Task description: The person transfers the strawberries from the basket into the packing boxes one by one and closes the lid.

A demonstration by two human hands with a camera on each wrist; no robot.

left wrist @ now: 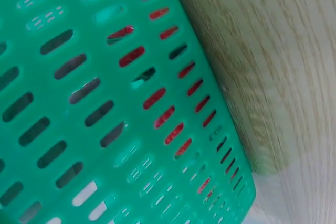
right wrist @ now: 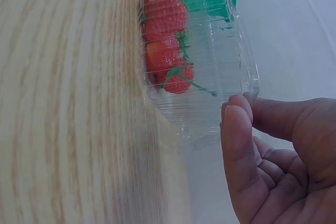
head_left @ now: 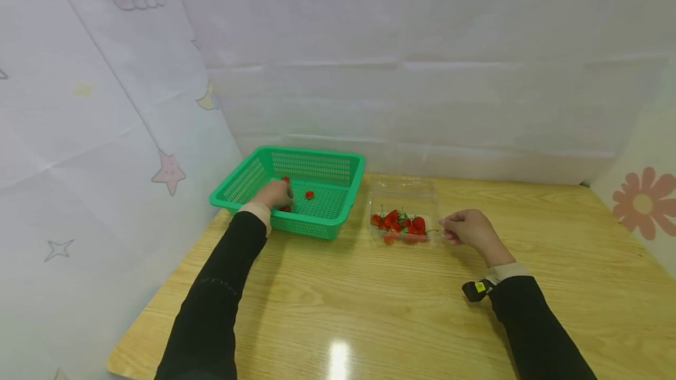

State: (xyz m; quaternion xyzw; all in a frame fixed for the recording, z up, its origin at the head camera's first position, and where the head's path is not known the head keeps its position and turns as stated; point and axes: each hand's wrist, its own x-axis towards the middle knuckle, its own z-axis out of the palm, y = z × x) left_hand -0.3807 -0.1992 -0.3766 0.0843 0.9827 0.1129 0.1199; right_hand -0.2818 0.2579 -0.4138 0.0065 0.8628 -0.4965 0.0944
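My left hand (head_left: 274, 193) reaches over the near rim of a green plastic basket (head_left: 344, 211), with its fingers pointing down inside. Red strawberries lie by those fingers, and one more strawberry (head_left: 309, 194) sits apart on the basket floor. The slotted basket wall (left wrist: 100, 98) hides the left fingers in the left wrist view; red shows through its slots. With thumb and fingertips, my right hand (head_left: 470, 231) pinches the right edge of a clear plastic box (right wrist: 231, 72). Several strawberries (right wrist: 165, 22) with green stems lie in that box.
Both containers stand side by side on a light wooden table (head_left: 338, 298), the basket at the left. A white patterned sheet (head_left: 422, 104) hangs behind the table and along the left. A dark wrist device (head_left: 477, 289) is on the right wrist.
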